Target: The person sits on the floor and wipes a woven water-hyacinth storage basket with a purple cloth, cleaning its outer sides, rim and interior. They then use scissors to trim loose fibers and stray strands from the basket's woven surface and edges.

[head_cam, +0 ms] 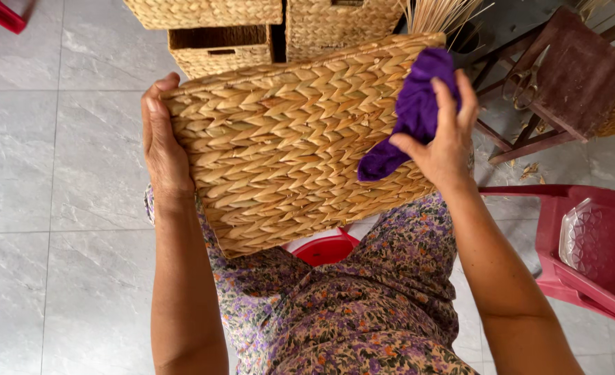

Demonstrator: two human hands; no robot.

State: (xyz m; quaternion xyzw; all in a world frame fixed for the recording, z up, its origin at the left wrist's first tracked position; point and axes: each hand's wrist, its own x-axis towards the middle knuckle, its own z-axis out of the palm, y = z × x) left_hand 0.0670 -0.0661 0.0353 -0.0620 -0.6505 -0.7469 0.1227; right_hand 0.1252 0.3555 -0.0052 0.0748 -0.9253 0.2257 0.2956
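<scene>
- The right hand [441, 142] is closed around a purple cloth [410, 111], thumb and fingers pinching a bunch of it and pressing it against the woven face of the basket [286, 142].
- The left hand [160, 142] lies flat along the basket's left edge, fingers held together and running up the side, the palm bracing it from that end.
- The basket sits between the two hands, tilted, held up over the person's lap and floral dress [349, 305]; its wide braided side faces the camera.
- To my eye, a good wipe here wants the left hand to hold the basket firm while the cloth runs along the braids rather than across them, so loose fibres are not snagged and dust comes out of the grooves.
- Keeping the cloth bunched gives a firm pad; a trailing end could catch on the weave.
- The basket's inside and far side are hidden, so I cannot tell if it is empty.
- A red round thing [325, 248] shows under the basket, mostly covered; what it is I cannot say.
- More woven baskets [218, 47] stand on the grey tile floor [57, 208] beyond, cut off at the top edge.
- A red plastic chair [585, 250] and a dark wooden stool [571, 76] stand to the right, each only partly in view.
</scene>
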